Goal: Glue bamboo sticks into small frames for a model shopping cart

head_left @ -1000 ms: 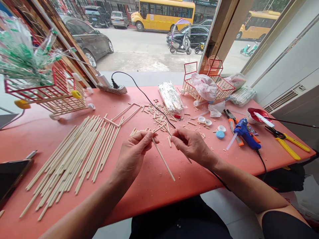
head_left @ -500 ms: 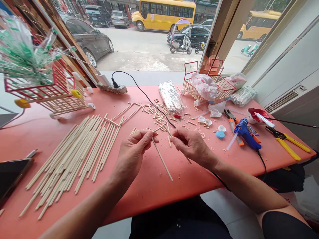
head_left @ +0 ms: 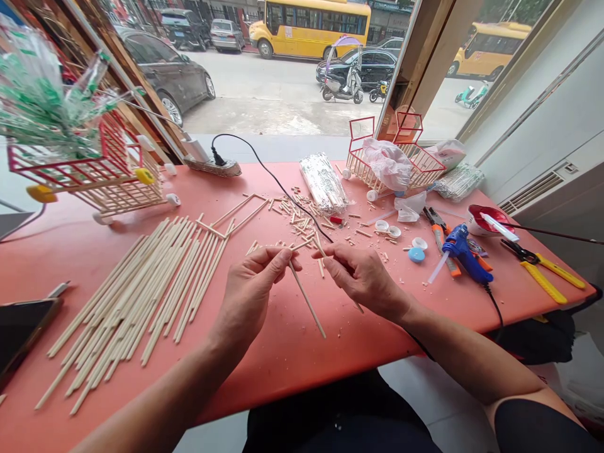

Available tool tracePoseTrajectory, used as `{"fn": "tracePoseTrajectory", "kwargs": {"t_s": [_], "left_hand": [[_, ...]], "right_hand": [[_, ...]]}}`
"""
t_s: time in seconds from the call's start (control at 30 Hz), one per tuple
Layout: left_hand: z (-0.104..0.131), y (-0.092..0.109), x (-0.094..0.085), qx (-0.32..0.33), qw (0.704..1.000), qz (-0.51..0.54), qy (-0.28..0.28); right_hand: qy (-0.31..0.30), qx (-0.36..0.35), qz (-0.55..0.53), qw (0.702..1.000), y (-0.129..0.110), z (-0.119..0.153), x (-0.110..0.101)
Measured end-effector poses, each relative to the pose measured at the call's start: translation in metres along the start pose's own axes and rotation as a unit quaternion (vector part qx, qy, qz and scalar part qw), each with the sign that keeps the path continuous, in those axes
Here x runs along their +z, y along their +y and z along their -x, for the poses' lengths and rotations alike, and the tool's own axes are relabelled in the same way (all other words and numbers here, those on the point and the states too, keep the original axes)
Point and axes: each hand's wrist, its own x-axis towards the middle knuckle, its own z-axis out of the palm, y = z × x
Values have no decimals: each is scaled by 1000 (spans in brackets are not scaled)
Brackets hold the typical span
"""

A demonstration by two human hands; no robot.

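In the head view, my left hand (head_left: pixel 252 286) pinches thin wooden sticks between thumb and fingers. One long wooden stick (head_left: pixel 307 302) slants down from its fingertips toward the table's front. A short wooden stick (head_left: pixel 303 244) bridges the gap to my right hand (head_left: pixel 361 274), whose thumb and fingers close on another slanting stick (head_left: pixel 319 245). That stick's lower end shows beneath the palm. Whether these pieces are joined I cannot tell. On the left lies a spread of loose sticks (head_left: pixel 127 308), with a stick frame (head_left: pixel 238 217) at its upper right end.
Short stick offcuts (head_left: pixel 297 217) litter the pink table (head_left: pixel 264 390) beyond my hands. To the right are a blue glue gun (head_left: pixel 467 255), pliers (head_left: pixel 438 229), yellow-handled cutters (head_left: pixel 550 277) and bottle caps (head_left: pixel 416 255). Stick-built carts (head_left: pixel 101 204) stand at both back corners. A black cable crosses the middle.
My right fingers have shifted slightly on their stick, the index finger reaching further left. The long stick's lower end has risen a little. Otherwise both hands stay in place.
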Motion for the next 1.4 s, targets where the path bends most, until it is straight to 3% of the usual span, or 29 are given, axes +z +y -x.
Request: {"fn": "tracePoseTrajectory", "kwargs": {"t_s": [0.5,1.4], "left_hand": [[2,2,1,-11,1000,-7,-2],[2,1,-1,-17,1000,-12,-6]], "right_hand": [[62,-138,81,985,8,0,5],[62,-105,82,989,6,2,6]]}}
